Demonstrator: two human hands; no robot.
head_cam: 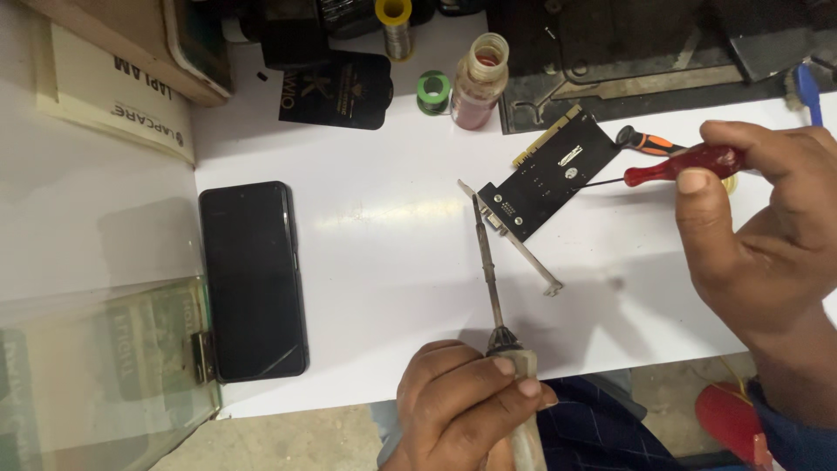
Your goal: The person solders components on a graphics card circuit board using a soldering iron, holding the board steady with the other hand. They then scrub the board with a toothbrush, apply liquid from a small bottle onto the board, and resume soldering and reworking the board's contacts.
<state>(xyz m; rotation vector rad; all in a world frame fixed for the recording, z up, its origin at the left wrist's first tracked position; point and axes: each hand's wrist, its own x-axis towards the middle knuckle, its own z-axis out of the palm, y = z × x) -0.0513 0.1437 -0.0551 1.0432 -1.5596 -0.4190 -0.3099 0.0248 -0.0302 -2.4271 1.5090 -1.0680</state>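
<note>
Head view: right hand (767, 235) grips red screwdriver (683, 164), touching card (549, 185).

Dark phone screen (253, 279) flat, left; black card packet (336, 90) top centre; cream box (113, 100) top left.

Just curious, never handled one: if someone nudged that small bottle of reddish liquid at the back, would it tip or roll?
The bottle stands upright, tall and narrow, so a nudge near its top might tip it. Its round body would probably roll once down. It looks open, so liquid could spill.
</note>
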